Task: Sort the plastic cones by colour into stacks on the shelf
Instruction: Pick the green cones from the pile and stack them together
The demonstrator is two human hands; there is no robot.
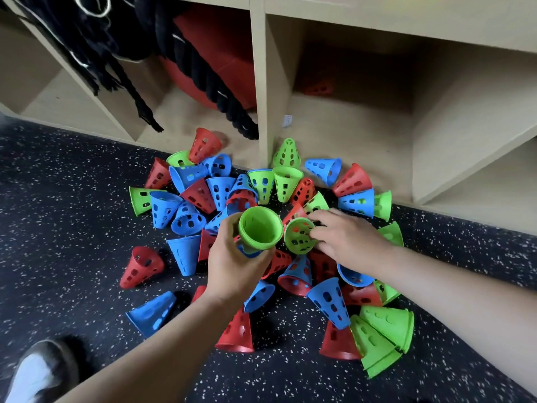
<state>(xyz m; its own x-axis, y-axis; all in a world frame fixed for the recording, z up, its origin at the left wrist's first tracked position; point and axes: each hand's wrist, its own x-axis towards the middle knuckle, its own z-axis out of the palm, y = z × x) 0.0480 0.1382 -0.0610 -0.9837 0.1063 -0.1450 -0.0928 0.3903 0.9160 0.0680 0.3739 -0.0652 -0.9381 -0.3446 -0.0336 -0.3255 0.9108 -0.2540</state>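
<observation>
Two hands are working above the loose heap of cones (328, 301), which is lying on the speckled floor (72, 199) in front of the shelf (258, 82). The left hand (232, 266) is clamping fingers and thumb round the held green cone (260, 228), whose wide mouth is facing the camera. It cannot be told whether further cones are nested inside it. The right hand (345, 237) is curling its fingers over the rim of a second green cone (299, 235), which is lying in the heap just beside the held one.

Probable faults from this position:

- Red is showing through the holes of the second green cone. A red cone may be sitting against or inside it, so lifting risks carrying the wrong colour into the green stack.
- The right hand is gripping at the rim only. The cone is likely to tilt while being nested and may jam askew.
- Neighbouring cones are leaning on the one being drawn out, so pulling it may send them rolling.
- A lone red cone (318, 88) is lying deep in the right-hand compartment. Green cones set against it would be mixing colours.
</observation>
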